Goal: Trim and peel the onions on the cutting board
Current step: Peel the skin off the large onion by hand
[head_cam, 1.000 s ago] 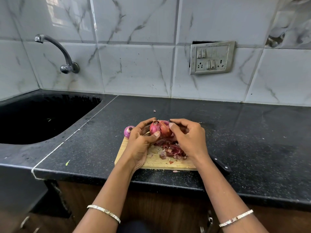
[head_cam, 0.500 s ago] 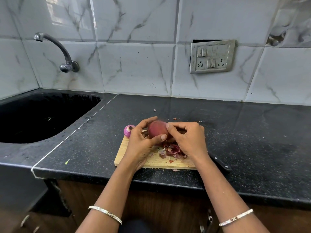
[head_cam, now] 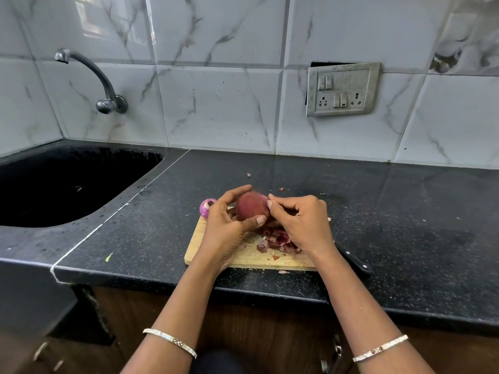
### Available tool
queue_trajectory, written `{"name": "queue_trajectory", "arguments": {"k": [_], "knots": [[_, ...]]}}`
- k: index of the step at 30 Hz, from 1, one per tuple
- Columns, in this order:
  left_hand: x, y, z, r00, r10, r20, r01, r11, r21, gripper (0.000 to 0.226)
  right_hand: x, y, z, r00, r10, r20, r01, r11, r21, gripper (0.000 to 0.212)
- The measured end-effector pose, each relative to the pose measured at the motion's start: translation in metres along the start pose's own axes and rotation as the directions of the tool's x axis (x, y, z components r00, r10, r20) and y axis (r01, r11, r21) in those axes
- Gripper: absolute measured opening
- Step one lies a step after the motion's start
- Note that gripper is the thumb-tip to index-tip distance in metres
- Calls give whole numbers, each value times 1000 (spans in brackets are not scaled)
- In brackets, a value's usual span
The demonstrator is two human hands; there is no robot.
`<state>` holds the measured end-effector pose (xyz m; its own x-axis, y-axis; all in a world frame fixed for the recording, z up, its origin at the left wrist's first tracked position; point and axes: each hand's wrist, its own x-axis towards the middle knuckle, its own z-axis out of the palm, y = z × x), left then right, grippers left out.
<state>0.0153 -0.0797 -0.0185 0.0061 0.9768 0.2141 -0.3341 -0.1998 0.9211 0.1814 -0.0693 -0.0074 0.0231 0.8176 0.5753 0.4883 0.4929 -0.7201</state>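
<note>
My left hand [head_cam: 226, 225] grips a red onion [head_cam: 251, 205] just above the wooden cutting board [head_cam: 198, 242], thumb under it and forefinger over its top. My right hand [head_cam: 302, 222] is curled against the onion's right side, its fingertips pinching at the skin there. A pile of torn red skins and trimmings [head_cam: 278, 240] lies on the board under my right hand. A second, peeled purple onion [head_cam: 206, 207] sits at the board's far left corner, partly hidden by my left hand.
A black-handled knife [head_cam: 355, 261] lies on the black counter [head_cam: 405, 211] right of the board, its blade hidden by my right arm. A dark sink [head_cam: 54, 184] with a wall tap [head_cam: 105, 90] is at the left. Small skin scraps lie beyond the board.
The loose flaring skin seen on the onion a second ago is gone; the onion now shows a smooth surface. Both hands stay at the onion, turning it slightly.
</note>
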Motion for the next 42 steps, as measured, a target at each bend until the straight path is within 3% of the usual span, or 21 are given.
{"name": "queue_trajectory", "arguments": {"k": [10, 17, 24, 42], "knots": [[1, -1, -1, 1000, 4, -24, -3, 1000, 31, 71, 0, 2, 2, 1000, -28, -6, 28, 1000, -14, 13], [2, -3, -2, 1000, -8, -21, 8, 1000, 23, 65, -1, -2, 2, 995, -86, -51, 78, 988, -129, 13], [2, -2, -1, 998, 3, -63, -3, 1000, -3, 70, -1, -5, 1, 996, -25, -89, 22, 999, -37, 8], [4, -5, -3, 996, 25, -80, -20, 998, 56, 68, -3, -4, 4, 978, -192, -82, 175, 968, -180, 6]]}}
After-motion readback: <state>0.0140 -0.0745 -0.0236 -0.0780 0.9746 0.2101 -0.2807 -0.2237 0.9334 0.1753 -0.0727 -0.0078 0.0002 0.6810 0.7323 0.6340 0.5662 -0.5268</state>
